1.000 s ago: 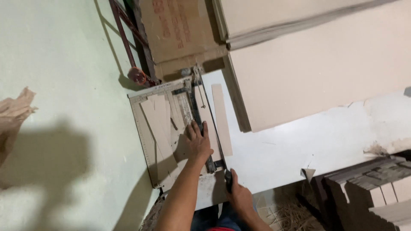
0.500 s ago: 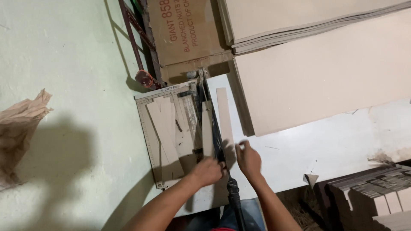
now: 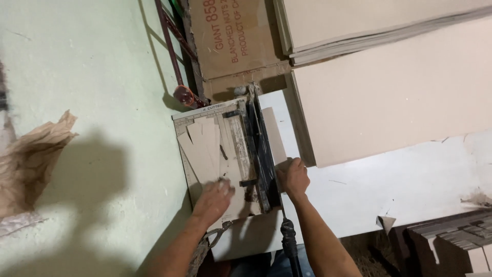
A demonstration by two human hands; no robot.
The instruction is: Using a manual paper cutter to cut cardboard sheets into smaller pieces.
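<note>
Two hands work a paper cutter [image 3: 225,149]: left hand [image 3: 214,199] fingers pressed flat on cardboard pieces [image 3: 205,149], right hand [image 3: 292,177] pinching a strip [image 3: 274,136].

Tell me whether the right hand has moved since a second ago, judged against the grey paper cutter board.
Yes. The right hand left the black handle and moved up beside the paper cutter board.

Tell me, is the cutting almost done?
Partly. Done: a cut strip lies right of the cutter, under the right hand. In hand: the left hand rests on card lying on the cutter. Left: big sheets lie uncut beside it.
</note>
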